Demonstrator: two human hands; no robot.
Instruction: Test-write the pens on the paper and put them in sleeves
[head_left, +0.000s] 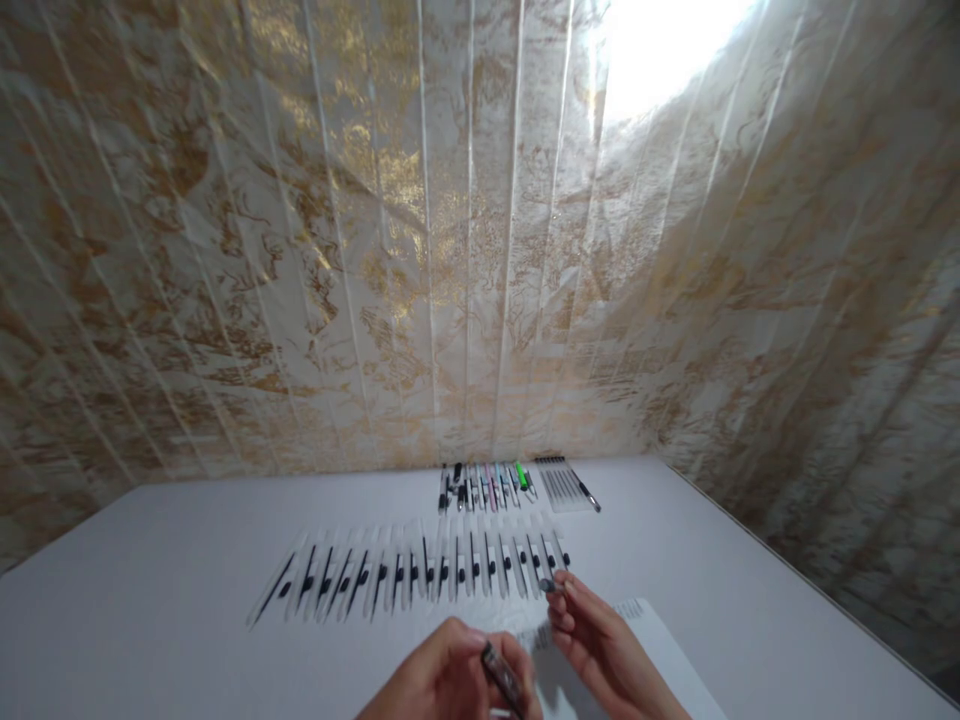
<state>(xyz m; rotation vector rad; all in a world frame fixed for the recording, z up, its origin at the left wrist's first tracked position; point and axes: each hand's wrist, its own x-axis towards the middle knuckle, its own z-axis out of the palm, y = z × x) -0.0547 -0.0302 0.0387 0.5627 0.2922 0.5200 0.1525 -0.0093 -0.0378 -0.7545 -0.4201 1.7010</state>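
Observation:
My left hand (442,672) is at the bottom middle, its thumb and fingers closed around a dark, partly see-through pen part (502,678). To its right, my right hand (600,645) pinches a small grey, see-through piece (549,585), perhaps a pen cap, between thumb and forefinger. The two hands are apart. Beyond them runs a long row of pen parts: whitish tubes (395,570), thin dark refills (283,580) and short black pieces (364,577). The right hand is close to the right end of this row.
Assorted pens (491,487) lie at the back of the white table (172,570), among them a bright green marker (521,476). Beside them is a group of slim black-topped pens or refills (562,487). A printed white sheet (671,645) lies under my right hand. A gold-patterned curtain (375,250) hangs behind.

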